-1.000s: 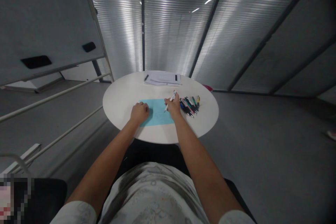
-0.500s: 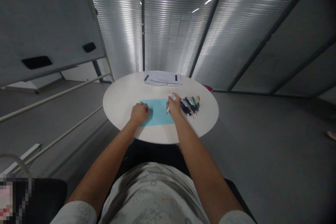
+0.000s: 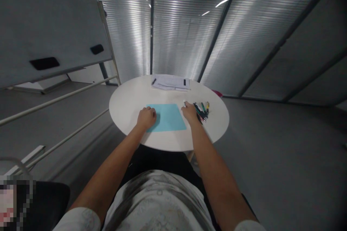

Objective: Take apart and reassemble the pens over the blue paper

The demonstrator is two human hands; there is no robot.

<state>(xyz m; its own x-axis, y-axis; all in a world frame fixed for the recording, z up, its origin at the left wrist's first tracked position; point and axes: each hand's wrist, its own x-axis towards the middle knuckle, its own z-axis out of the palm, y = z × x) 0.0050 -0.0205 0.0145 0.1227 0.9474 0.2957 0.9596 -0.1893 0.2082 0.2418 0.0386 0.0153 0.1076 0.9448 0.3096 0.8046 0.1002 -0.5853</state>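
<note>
Right hand [image 3: 190, 112] pinching a white marker [image 3: 184, 103], mostly hidden, so its long axis is unclear! It's just right of the blue paper [image 3: 169, 120], this hand nearer the pens [image 3: 202, 110]. Left hand [image 3: 146, 117] curled on the paper's left edge, grip impossible to tell. Moments ago, the marker was over the paper; now it's off.
</note>
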